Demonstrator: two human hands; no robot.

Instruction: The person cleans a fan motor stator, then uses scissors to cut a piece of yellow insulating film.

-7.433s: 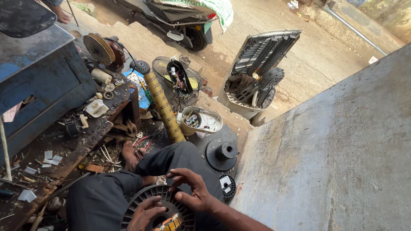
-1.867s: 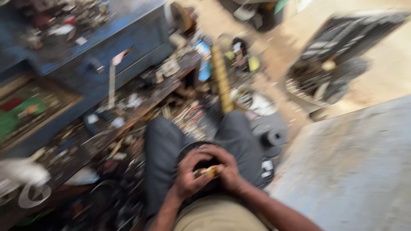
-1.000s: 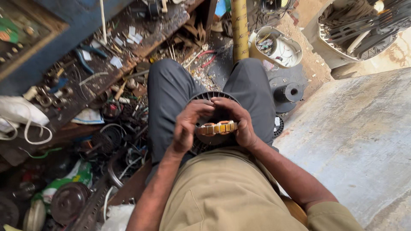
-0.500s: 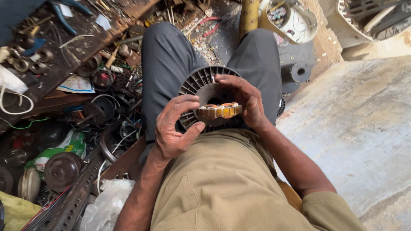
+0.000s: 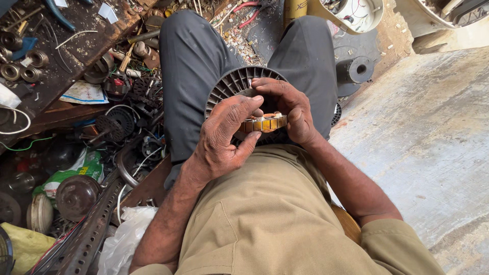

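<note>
Hands meet over the lap of a seated person in dark trousers and a tan shirt. Left hand is curled, thumb and fingers pinching the near edge of a stator, a ring of yellow and copper-coloured windings. Right hand is closed around the stator's other side, fingers arched over its top. Stator sits at the middle of the view, just above the shirt hem, lying on a dark ribbed housing that rests on the thighs.

At 9 to 11 o'clock, a wooden table carries bearings, wire scraps and papers. Below it, at 8 o'clock, scrap parts crowd the floor: a green bag, a rusty round cap and a slotted metal bar. At 12 o'clock lie red-handled pliers; at 1 o'clock, a white tub of parts and a black spool. Concrete slab fills 3 o'clock.
</note>
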